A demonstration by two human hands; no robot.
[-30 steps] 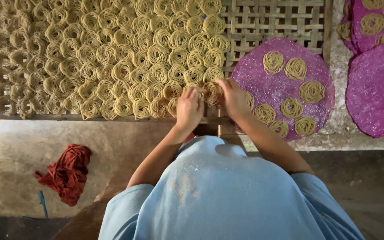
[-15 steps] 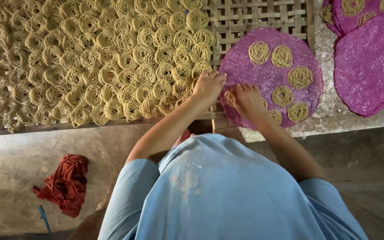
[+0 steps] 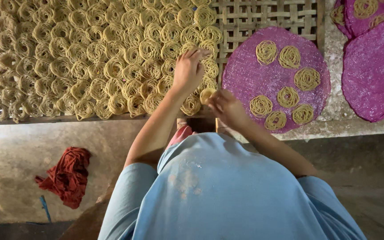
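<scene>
My left hand (image 3: 188,70) reaches over the woven bamboo tray (image 3: 263,18), its fingertips pinched on a yellow noodle coil (image 3: 208,47) at the right edge of the packed rows of coils (image 3: 90,58). My right hand (image 3: 226,106) is lower, near the tray's front edge, and holds another small noodle coil (image 3: 207,94) between its fingers. To its right lies a round purple mat (image 3: 250,75) with several coils (image 3: 306,78) on it.
More purple mats (image 3: 374,71) lie at the far right on a rough stone ledge (image 3: 334,126), one carrying coils. A crumpled red cloth (image 3: 70,175) and a blue stick (image 3: 45,208) lie on the floor at the lower left. My blue shirt (image 3: 218,195) fills the lower middle.
My left hand has moved up and left from the tray's front edge onto the rows of coils. My right hand came off the purple mat with a coil in it.
</scene>
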